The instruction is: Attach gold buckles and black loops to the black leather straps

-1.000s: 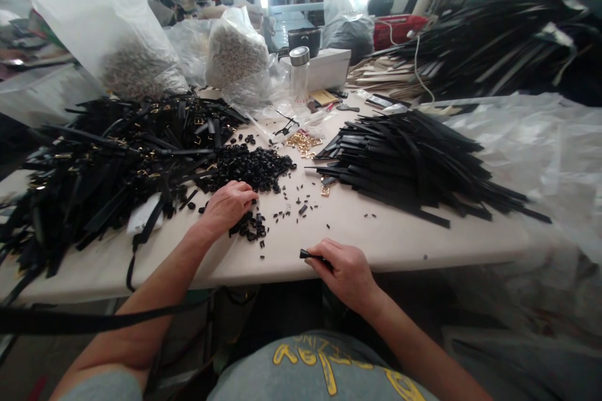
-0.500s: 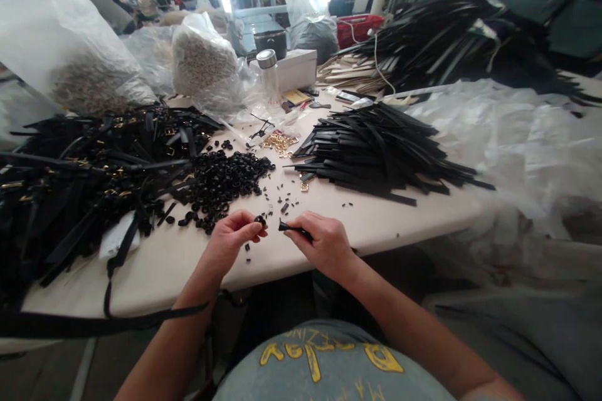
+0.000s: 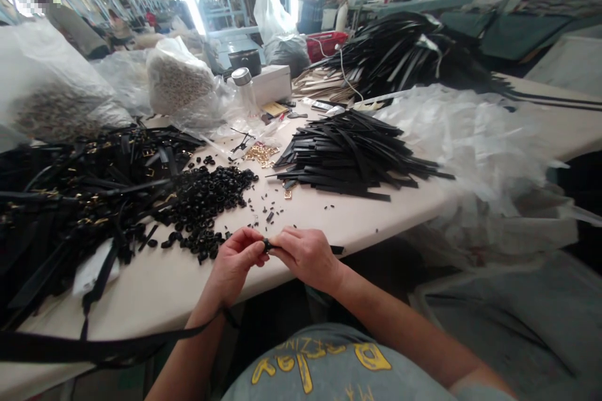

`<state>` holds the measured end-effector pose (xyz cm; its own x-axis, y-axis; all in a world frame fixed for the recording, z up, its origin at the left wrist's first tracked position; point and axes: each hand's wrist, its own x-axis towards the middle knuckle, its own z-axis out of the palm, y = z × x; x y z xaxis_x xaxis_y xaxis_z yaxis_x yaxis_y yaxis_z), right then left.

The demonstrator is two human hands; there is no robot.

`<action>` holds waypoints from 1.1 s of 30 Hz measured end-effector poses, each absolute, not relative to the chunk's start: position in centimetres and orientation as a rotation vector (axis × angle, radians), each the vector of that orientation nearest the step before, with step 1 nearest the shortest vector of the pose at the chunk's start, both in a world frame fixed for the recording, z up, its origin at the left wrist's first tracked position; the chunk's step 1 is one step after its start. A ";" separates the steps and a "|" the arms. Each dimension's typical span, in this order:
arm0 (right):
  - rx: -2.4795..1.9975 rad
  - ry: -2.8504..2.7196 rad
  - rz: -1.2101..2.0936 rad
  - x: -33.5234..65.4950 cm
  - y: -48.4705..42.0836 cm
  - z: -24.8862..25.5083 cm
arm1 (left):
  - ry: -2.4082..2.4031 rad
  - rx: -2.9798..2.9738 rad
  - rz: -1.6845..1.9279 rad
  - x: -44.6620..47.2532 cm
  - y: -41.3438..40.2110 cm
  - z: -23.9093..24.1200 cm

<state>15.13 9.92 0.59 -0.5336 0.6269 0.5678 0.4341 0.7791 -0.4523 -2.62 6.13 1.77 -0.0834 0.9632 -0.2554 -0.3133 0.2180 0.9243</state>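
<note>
My left hand and my right hand meet at the near edge of the pale table. The left fingertips pinch a small black loop. The right hand grips the end of a black strap, whose tip touches the loop between both hands. A heap of small black loops lies just beyond my left hand. A stack of cut black straps lies further back to the right.
A big tangle of black straps with gold buckles covers the table's left side. Gold fittings, a clear jar, a white box and filled plastic bags stand behind. Crumpled clear plastic spreads to the right.
My left hand picked a loop from the heap and came back toward me. My right hand lifted the strap end. Both hands now meet, loop against strap tip.
</note>
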 end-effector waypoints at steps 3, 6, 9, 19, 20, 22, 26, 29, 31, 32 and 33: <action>-0.786 -2.190 0.501 15.5 9.5 -0.1 | 1.168 0.811 1.202 -2.5 6.0 1.7; -0.844 -2.162 0.626 15.9 9.1 -0.5 | 1.170 0.869 1.179 -2.5 6.0 1.8; -0.899 -2.232 0.589 16.2 9.1 -0.3 | 1.215 0.965 1.119 -2.6 6.1 2.2; -0.864 -2.253 0.735 17.4 9.2 -0.4 | 1.323 1.149 0.928 -2.3 6.5 2.4; -0.847 -2.213 0.775 17.6 9.3 -0.5 | 1.331 1.150 0.934 -2.3 6.6 2.3; -0.823 -2.130 0.852 17.9 9.5 -0.8 | 1.352 1.140 0.949 -2.4 6.7 2.0; -0.846 -2.014 0.932 17.9 9.7 -1.4 | 1.313 1.123 0.925 -1.8 6.9 1.6; -0.842 -1.944 0.935 17.6 9.6 -1.5 | 1.282 1.098 0.920 -1.0 7.1 1.3; -0.869 -1.899 0.970 17.7 9.7 -1.4 | 1.309 1.085 0.945 -0.6 7.4 1.2; -0.877 -1.884 0.995 17.7 9.8 -1.2 | 1.323 1.090 0.946 -0.5 7.5 1.2; -0.877 -1.875 1.021 17.8 9.8 -1.0 | 1.332 1.103 0.942 -0.5 7.7 1.3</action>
<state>17.84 9.84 -1.01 -0.4306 0.8437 0.3204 0.1888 0.4314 -0.8822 -0.50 7.68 1.31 0.0478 0.9667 -0.2515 0.0854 0.2469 0.9653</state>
